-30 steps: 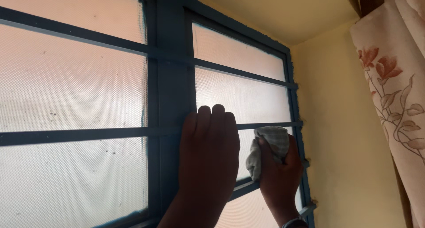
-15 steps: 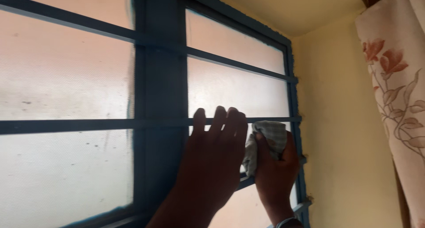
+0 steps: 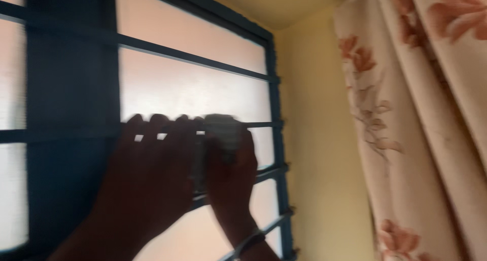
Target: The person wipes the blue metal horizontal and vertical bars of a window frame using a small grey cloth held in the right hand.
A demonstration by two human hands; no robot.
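Right grip: right hand bunched shut around a pale cloth, blurred, pressed to the frosted pane.
Left grip: left hand spread flat, holding nothing, fingertips at the horizontal bar.
Advice: keep the cloth wadded; wipe along each blue bar.
Beside: floral curtain.

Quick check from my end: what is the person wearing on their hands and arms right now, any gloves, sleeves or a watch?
Both hands are bare, no gloves. The left hand and its forearm show no sleeve in the frame. The right hand has a thin band around the wrist, possibly a bracelet or watch strap; motion blur and backlight from the window hide its detail. No sleeve shows on that arm either.
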